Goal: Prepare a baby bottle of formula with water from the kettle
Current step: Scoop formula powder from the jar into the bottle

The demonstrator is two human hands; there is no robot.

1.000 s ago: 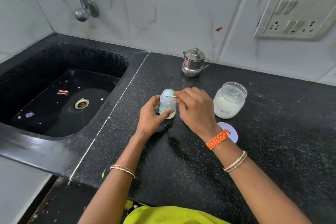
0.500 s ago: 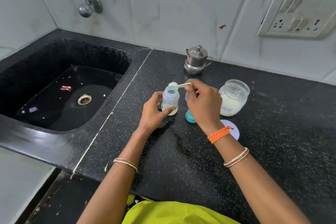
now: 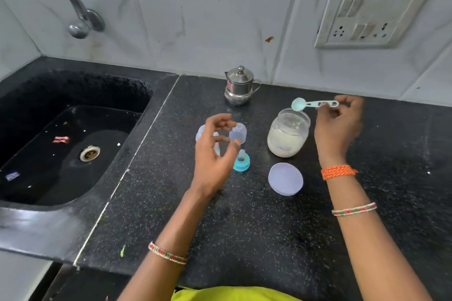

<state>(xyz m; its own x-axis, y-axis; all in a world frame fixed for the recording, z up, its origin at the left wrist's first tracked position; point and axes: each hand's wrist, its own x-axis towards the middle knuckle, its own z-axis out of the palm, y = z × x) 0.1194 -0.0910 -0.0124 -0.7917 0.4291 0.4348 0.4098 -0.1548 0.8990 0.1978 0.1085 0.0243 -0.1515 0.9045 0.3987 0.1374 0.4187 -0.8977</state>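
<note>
Two hands work over a black tabletop (image 3: 244,215) beside a sink (image 3: 61,154). The right hand (image 3: 338,127) pinches the handle of a pale green scoop (image 3: 314,104) between thumb and fingertips, gripping it level with the bowl just above the open mouth of the formula jar (image 3: 288,135). Held flat like that, it would keep any powder from spilling, though whether the bowl is full or empty I cannot tell. The jar is well stocked with white powder, and its lid (image 3: 285,179) lies flat on the tabletop just in front, out of the way of the scoop's path.

The left hand (image 3: 215,154) hovers with fingers loosely curled and apart, holding nothing. It hangs above the bottle (image 3: 203,133), which stands on the tabletop largely hidden behind the palm; only its clear upper part shows. Judging by this, the hand is ready to steady the bottle for the next spoonful. A clear cap (image 3: 238,132) sits just beside the bottle, and the teal ring with its teat (image 3: 241,161) rests upright near the hand, parked where it can be screwed on afterwards.

A small steel kettle (image 3: 239,87) stands lidded near the wall, well apart from the bottle. Whether water is already in the bottle cannot be seen.
</note>
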